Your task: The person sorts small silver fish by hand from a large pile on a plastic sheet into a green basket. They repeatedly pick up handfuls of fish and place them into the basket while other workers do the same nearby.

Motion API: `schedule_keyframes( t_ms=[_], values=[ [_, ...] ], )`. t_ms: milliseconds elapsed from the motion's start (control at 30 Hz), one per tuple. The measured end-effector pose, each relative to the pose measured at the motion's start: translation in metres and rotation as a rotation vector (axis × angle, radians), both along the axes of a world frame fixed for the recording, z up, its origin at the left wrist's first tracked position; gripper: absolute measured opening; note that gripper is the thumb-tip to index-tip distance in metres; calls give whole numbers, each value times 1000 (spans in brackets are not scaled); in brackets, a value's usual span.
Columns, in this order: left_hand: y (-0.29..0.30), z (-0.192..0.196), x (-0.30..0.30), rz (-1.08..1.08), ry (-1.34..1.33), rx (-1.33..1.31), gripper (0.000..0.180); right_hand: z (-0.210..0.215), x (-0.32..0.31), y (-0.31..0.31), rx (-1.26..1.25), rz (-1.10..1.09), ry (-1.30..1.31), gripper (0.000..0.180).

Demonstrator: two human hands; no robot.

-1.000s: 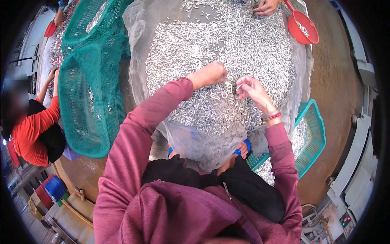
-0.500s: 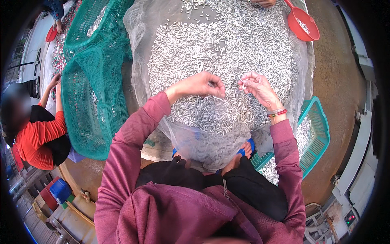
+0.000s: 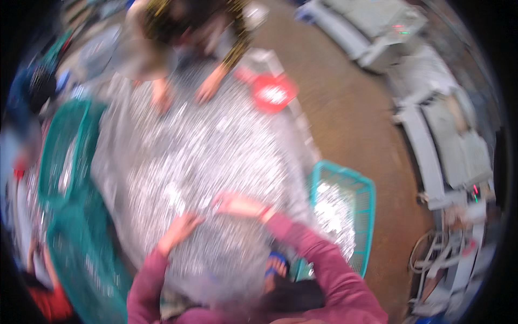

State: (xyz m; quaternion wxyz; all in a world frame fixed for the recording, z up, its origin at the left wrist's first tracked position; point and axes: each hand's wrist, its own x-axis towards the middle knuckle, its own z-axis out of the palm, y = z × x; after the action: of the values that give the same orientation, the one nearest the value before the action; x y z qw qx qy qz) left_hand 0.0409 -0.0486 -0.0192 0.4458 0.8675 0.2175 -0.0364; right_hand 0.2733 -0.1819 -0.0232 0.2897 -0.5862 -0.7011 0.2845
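A broad spread of small pieces (image 3: 205,162) lies in front of me, silvery and smeared by motion in this frame. Half a second ago they showed as little grey and white oblong bits. They lie on a pale sheer net sheet (image 3: 116,156) whose edges hang down around them. Over the near part of the spread is my left hand (image 3: 182,229), with its fingertips toward the middle. My right hand (image 3: 241,206) reaches in from the right, a little farther out, wearing a red bracelet. Both hands are apart. Blur hides their fingers and anything between them.
A green basket (image 3: 369,221) with silvery pieces stands at the right. Green netted baskets (image 3: 81,254) stand at the left. A red scoop (image 3: 288,89) holding pieces rests at the far right edge. Across from me, another person's hands (image 3: 211,85) touch the spread. Pale machines (image 3: 431,156) line the brown floor.
The view has swung up and to the right and blurred, bringing the person opposite and the machines into sight. My right hand has turned, its fingers now pointing left across the pieces.
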Motion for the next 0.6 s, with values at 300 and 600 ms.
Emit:
schedule_keyframes(
  t_ms=[300, 600],
  values=[
    [42, 5, -11, 593, -320, -1259, 12, -21, -17, 25, -203, -187, -131, 21],
    [35, -40, -5, 138, 21, 397, 30, 24, 5, -6, -543, 136, 1658, 22]
  ],
)
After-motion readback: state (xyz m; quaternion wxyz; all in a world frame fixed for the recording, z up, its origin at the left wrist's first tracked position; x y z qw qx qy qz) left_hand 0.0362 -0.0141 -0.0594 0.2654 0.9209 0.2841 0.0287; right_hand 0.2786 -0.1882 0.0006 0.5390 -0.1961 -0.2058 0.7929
